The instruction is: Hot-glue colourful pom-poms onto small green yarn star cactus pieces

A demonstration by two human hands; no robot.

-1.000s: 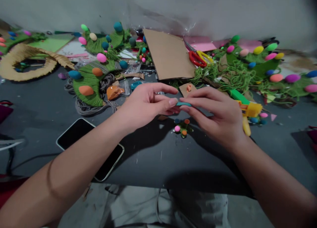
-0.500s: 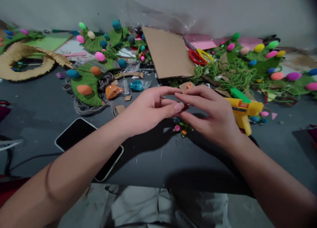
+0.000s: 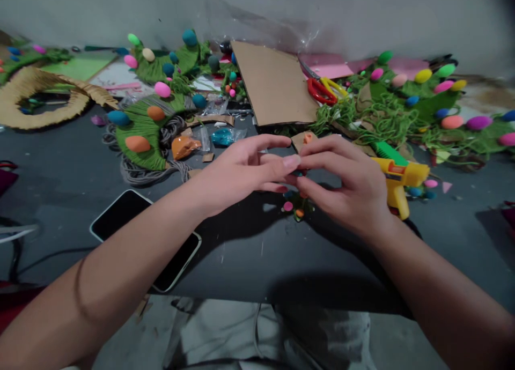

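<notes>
My left hand (image 3: 249, 169) and my right hand (image 3: 346, 182) meet at the fingertips above the dark table (image 3: 245, 268). The left thumb presses on its fingers, while the left index finger stretches out above. My right thumb and fingers pinch in at the same spot. A speck of teal shows between the fingertips, too small and covered to name. Just below them on the table lies a small green piece with coloured balls (image 3: 299, 213), partly hidden by my right hand. A yellow glue gun (image 3: 398, 182) lies beside my right hand.
A phone (image 3: 126, 214) lies under my left forearm. Behind the hands are a cardboard sheet (image 3: 273, 86), red-handled scissors (image 3: 321, 92), green yarn (image 3: 382, 115), bagged orange clay (image 3: 185, 146) and a green yarn-wrapped piece (image 3: 142, 128). A straw-coloured ring (image 3: 40, 120) sits far left.
My left fingers have shifted and a lower fingertip now shows beneath the thumb. The right fingertips have drawn slightly right and closer together. A teal speck has come into view between them.
</notes>
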